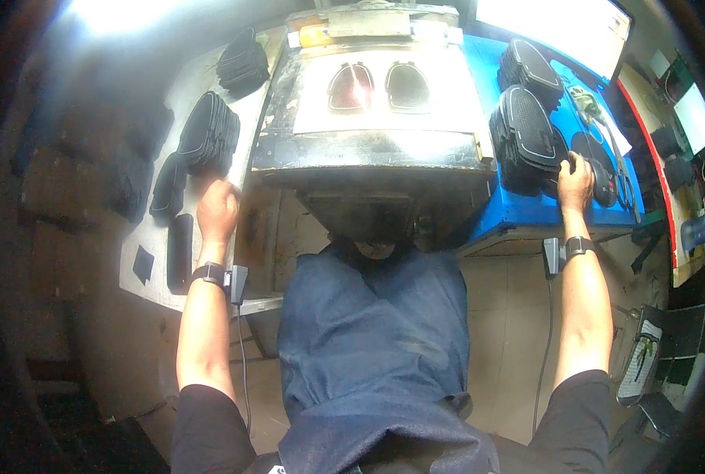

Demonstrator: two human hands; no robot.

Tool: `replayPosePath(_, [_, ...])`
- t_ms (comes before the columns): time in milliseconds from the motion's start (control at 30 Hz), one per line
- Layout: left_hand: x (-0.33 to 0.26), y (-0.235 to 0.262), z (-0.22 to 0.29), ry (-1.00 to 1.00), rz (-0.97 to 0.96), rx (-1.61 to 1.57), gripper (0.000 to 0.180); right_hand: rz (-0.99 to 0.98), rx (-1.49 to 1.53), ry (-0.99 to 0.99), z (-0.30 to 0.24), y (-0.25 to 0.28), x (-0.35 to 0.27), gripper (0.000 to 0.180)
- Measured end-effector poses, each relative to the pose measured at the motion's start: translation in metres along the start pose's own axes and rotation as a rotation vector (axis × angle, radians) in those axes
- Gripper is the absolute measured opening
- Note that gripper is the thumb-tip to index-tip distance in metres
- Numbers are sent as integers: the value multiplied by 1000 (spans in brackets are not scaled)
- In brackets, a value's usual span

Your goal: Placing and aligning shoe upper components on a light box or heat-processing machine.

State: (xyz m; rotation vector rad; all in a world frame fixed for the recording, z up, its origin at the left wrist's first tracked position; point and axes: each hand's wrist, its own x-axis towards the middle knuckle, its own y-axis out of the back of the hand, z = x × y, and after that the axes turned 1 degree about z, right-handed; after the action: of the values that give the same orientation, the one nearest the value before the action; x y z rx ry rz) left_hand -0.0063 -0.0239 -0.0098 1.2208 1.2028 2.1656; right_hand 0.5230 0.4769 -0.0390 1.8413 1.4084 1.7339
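Black pads stand in groups on a white table point(151, 235) at the left. A small dark square point(143, 265) lies near its outer edge, and a long dark slab point(180, 253) lies beside it. Farther back, a short stack point(168, 187) leans next to the tall stack point(207, 130), and a third, the far stack point(242, 63), stands behind. The left hand point(217, 212) is just below the tall stack, its fingers curled inward; I cannot tell whether they grip anything. A strap point(209, 273) with a grey box point(237, 283) circles that wrist.

In the middle, a worn black bench point(329, 150) bears a white sheet point(313, 114). On the sheet lie a reddish pad point(350, 91) and, apart from it to the right, a grey pad point(408, 88). Behind them is something orange point(313, 35).

On the blue table point(518, 209) to the right are a rear stack point(530, 67) and a front stack point(518, 130) of dark pads. The right hand point(576, 182) is bent at the right of the front stack, near its lower end; its grip cannot be made out. Just right of it sits a dark mouse point(605, 188), with a greyish cloth point(585, 103) farther back.
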Motion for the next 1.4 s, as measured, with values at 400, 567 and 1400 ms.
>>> replayPosePath(400, [0, -2, -5, 9, -11, 24, 10, 5, 2, 2, -2, 0, 0, 35])
replayPosePath(567, [1, 0, -1, 12, -18, 1, 12, 4, -5, 7, 5, -3, 1, 34])
replayPosePath(1400, [1, -3, -5, -10, 2, 12, 8, -8, 0, 0, 0, 0, 1, 34])
